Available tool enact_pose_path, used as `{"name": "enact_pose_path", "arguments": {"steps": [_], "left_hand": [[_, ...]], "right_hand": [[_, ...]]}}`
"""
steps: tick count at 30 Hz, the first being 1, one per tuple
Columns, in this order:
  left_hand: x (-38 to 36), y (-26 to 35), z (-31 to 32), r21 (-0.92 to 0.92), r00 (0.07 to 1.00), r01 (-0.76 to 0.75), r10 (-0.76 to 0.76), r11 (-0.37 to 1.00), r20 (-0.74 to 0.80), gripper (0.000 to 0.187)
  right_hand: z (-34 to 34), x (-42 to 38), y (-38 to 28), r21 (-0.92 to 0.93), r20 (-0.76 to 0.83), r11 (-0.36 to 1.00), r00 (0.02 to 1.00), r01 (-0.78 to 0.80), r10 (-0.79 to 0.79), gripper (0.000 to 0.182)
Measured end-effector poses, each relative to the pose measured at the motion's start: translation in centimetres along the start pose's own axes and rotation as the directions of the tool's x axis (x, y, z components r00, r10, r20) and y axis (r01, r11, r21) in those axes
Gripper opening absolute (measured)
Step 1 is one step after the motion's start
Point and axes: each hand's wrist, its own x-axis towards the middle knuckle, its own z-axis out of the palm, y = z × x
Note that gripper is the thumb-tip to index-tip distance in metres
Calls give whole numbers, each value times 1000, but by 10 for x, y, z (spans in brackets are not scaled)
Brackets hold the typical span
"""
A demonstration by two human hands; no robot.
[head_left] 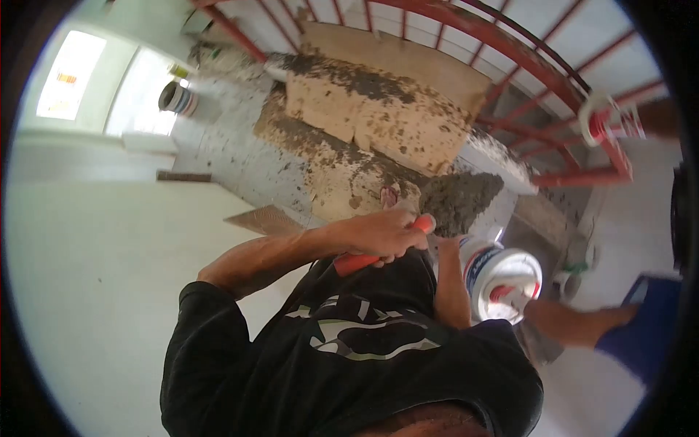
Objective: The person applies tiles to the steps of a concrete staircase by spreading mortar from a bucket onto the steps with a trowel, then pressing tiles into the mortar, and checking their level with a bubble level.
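My left hand (397, 237) is closed around a thick orange-red handle (357, 264), held in front of my black shirt. Whatever the handle belongs to cannot be made out. Just beyond it sits a heap of wet grey mortar (460, 200); what carries it is hidden. My right hand (448, 242) is close to the near side of this heap, its fingers mostly out of sight. To the right of that hand stands a white bucket (510, 280) with a blue and red label.
Mortar-spattered cardboard (393, 116) covers the floor ahead, beside a red metal railing (495, 33). Another person's bare limb (568, 324) and blue clothing (644, 328) are at right. A second bucket (178, 99) stands far left. A pale wall (116, 277) borders my left.
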Motion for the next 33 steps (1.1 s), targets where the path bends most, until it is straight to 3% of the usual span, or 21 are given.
{"name": "enact_pose_path", "arguments": {"steps": [7, 9, 12, 14, 15, 16, 18, 23, 26, 28, 30, 32, 33], "left_hand": [[-50, 32, -113, -216, 954, 20, -84, 976, -290, 28], [-74, 29, -149, -258, 926, -7, -91, 966, -366, 27], [-50, 74, -215, -386, 890, -65, -121, 920, -439, 26], [-61, 78, -260, -464, 881, -93, -145, 881, -451, 25], [-67, 69, -280, -482, 844, -103, -180, 870, -506, 24], [-77, 59, -296, -503, 802, -109, -223, 857, -554, 23], [-86, 59, -342, -581, 777, -117, -291, 805, -558, 23], [-137, 36, -480, -670, 716, -170, -376, 723, -588, 34], [-176, 13, -564, -686, 688, -203, -397, 699, -607, 19], [-212, -12, -604, -719, 683, -239, -413, 653, -602, 20], [-249, -28, -659, -727, 692, -225, -419, 648, -588, 22], [-242, -18, -720, -751, 625, -218, -502, 623, -598, 23], [-252, -24, -747, -763, 640, -243, -492, 599, -590, 23]], "right_hand": [[45, 150, 119, 70, 59, 942, 944, -329, 326, 50], [62, 198, 160, 63, 139, 914, 910, -401, 390, 49], [71, 299, 194, -20, 278, 869, 833, -494, 479, 48], [98, 332, 227, 83, -119, 807, 798, -585, 591, 54], [71, 351, 255, 120, 226, 749, 752, -652, 619, 51], [72, 369, 278, 115, 233, 732, 735, -672, 637, 51], [72, 408, 321, 84, 75, 628, 633, -774, 770, 48], [92, 497, 468, -29, -59, 670, 670, -742, 740, 44], [152, 528, 556, 37, 128, 702, 700, -711, 703, 45], [162, 526, 616, -43, -37, 647, 649, -761, 760, 46], [182, 546, 676, 10, 17, 607, 607, -795, 795, 41], [163, 590, 709, 73, -280, 596, 557, -800, 782, 43], [193, 605, 726, 77, -373, 594, 530, -801, 762, 45]]}}
